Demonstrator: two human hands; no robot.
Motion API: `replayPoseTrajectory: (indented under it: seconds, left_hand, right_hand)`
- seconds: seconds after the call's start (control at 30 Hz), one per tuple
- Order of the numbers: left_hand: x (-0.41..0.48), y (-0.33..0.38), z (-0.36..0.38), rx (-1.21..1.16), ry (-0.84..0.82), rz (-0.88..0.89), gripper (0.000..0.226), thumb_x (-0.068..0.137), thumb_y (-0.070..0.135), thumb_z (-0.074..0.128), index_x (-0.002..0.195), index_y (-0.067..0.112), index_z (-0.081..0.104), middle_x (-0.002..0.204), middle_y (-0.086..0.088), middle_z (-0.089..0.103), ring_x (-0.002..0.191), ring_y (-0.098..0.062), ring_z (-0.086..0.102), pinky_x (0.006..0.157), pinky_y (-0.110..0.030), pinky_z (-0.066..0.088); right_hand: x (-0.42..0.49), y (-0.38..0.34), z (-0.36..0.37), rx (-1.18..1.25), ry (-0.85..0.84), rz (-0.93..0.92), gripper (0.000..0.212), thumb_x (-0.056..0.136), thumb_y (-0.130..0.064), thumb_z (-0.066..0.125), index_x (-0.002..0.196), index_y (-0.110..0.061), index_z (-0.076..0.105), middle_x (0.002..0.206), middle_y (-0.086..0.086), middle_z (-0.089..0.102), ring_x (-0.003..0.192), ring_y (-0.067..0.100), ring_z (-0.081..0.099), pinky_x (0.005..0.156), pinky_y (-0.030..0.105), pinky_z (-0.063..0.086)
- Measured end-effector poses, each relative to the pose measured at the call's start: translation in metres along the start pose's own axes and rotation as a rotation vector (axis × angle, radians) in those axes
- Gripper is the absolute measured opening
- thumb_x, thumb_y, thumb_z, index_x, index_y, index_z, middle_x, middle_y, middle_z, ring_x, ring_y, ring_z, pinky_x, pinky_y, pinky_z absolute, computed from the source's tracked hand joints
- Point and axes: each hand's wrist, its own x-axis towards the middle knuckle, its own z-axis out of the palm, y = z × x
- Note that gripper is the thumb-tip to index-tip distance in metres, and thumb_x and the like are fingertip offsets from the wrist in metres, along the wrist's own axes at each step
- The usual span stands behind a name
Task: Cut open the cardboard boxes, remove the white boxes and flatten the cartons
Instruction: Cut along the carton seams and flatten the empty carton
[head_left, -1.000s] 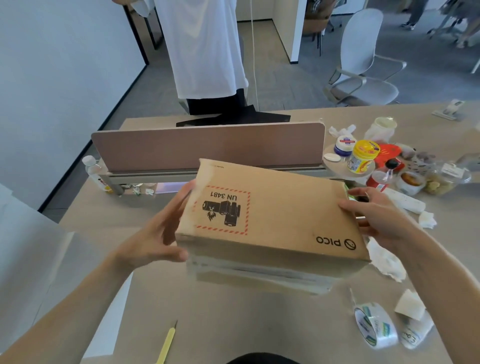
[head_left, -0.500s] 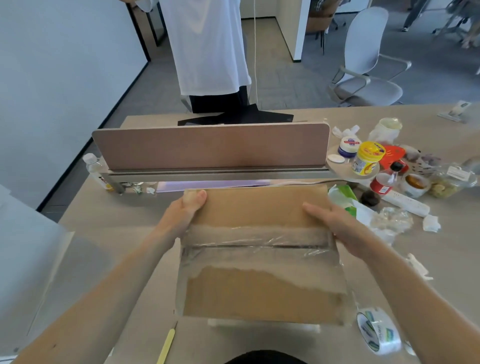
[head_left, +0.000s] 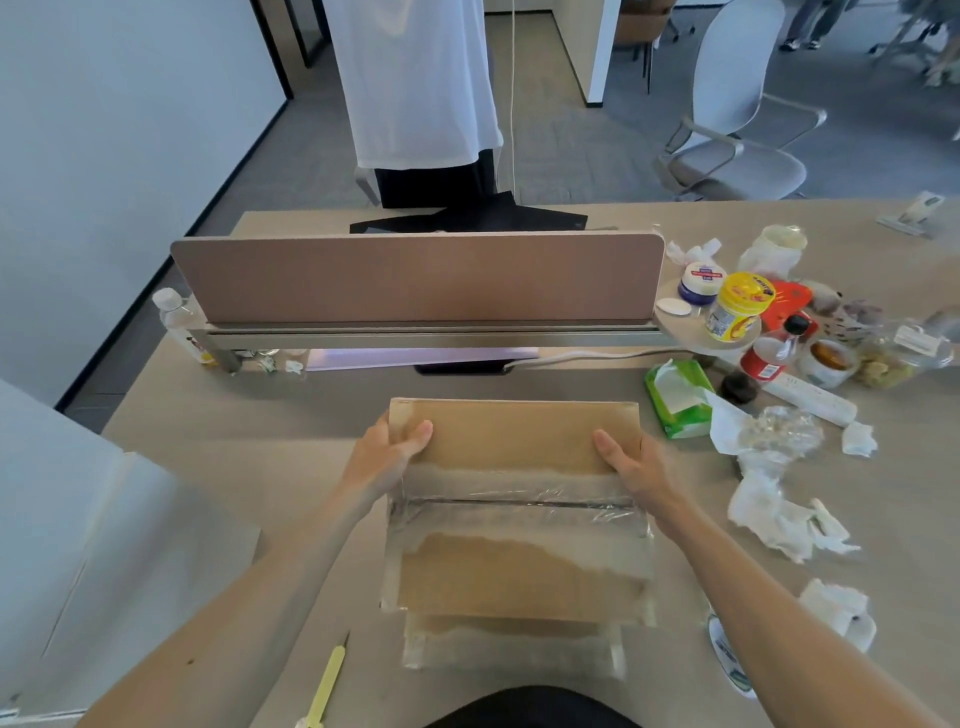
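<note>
A brown cardboard box (head_left: 514, 436) lies flat on the table in front of me, its taped seam facing up. Wide clear tape (head_left: 519, 501) runs across the middle over the closed flaps. My left hand (head_left: 387, 457) grips the box's far left corner, thumb on top. My right hand (head_left: 631, 465) grips the far right edge the same way. A yellow utility knife (head_left: 327, 680) lies on the table near the front edge, left of the box. No white box is visible.
A pink desk divider (head_left: 415, 278) stands behind the box. Jars, bottles, a green wipes pack (head_left: 675, 397), crumpled tissues (head_left: 779, 514) and a tape roll (head_left: 727, 660) clutter the right. A person in a white shirt (head_left: 415, 78) stands beyond the table.
The box was held up with its printed side showing; I turned it over and set it down seam up. Both hands shifted to the far corners.
</note>
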Motion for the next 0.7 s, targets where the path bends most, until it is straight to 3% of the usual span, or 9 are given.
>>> replayPoseTrajectory:
  seconds: [0.07,0.17,0.27,0.37,0.47,0.57,0.7]
  left_hand:
    - [-0.003,-0.003,0.0,0.014,-0.013,0.001,0.042,0.085,0.054,0.069,0.118,0.029,0.061,0.112,0.01,0.068,0.104,-0.012,0.063,0.098,-0.043,0.051]
    - [-0.008,-0.007,-0.003,0.034,-0.034,-0.004,0.034,0.09,0.05,0.067,0.117,0.03,0.061,0.111,0.011,0.067,0.102,-0.009,0.061,0.092,-0.041,0.053]
    - [-0.014,-0.015,-0.005,0.062,-0.049,-0.035,0.042,0.084,0.058,0.068,0.116,0.031,0.063,0.11,0.011,0.069,0.103,-0.013,0.064,0.088,-0.037,0.054]
    - [-0.021,-0.027,0.002,0.129,-0.062,-0.079,0.034,0.088,0.055,0.065,0.111,0.031,0.062,0.108,0.012,0.067,0.099,-0.013,0.063,0.077,-0.035,0.053]
    - [-0.02,-0.034,0.007,0.126,-0.038,-0.043,0.029,0.093,0.043,0.064,0.119,0.029,0.063,0.109,0.009,0.069,0.097,-0.015,0.064,0.079,-0.034,0.053]
    - [-0.016,-0.041,0.007,0.107,-0.059,-0.058,0.023,0.093,0.032,0.065,0.116,0.031,0.065,0.107,0.01,0.071,0.101,-0.014,0.066,0.087,-0.036,0.055]
    - [-0.021,-0.057,0.008,0.075,-0.087,-0.04,0.013,0.094,0.026,0.062,0.104,0.03,0.069,0.091,0.015,0.074,0.084,-0.01,0.067,0.074,-0.028,0.05]
  right_hand:
    - [-0.003,0.002,0.0,-0.006,-0.011,-0.005,0.028,0.088,-0.047,0.067,0.104,-0.024,0.067,0.097,-0.008,0.074,0.093,0.011,0.069,0.092,0.044,0.055]
    - [-0.008,0.009,-0.002,0.0,-0.029,0.009,0.03,0.087,-0.051,0.067,0.102,-0.025,0.068,0.098,-0.006,0.075,0.093,0.013,0.07,0.09,0.044,0.056]
    - [-0.016,0.019,-0.002,-0.039,-0.014,0.025,0.029,0.087,-0.053,0.065,0.1,-0.027,0.068,0.097,-0.006,0.074,0.092,0.013,0.07,0.089,0.043,0.056]
    - [-0.022,0.028,0.003,-0.138,-0.018,0.065,0.04,0.089,-0.053,0.062,0.11,-0.02,0.067,0.101,0.001,0.072,0.096,0.021,0.068,0.09,0.04,0.053]
    - [-0.025,0.029,0.01,-0.205,0.013,0.04,0.041,0.094,-0.043,0.061,0.122,-0.013,0.062,0.108,0.006,0.069,0.097,0.022,0.062,0.08,0.029,0.042]
    - [-0.024,0.029,0.018,-0.198,0.034,0.044,0.041,0.095,-0.03,0.062,0.13,-0.01,0.053,0.107,0.002,0.059,0.095,0.016,0.052,0.08,0.024,0.035]
    - [-0.023,0.04,0.027,-0.339,0.034,0.063,0.046,0.094,-0.029,0.062,0.132,-0.009,0.044,0.121,0.014,0.058,0.113,0.033,0.054,0.084,0.035,0.037]
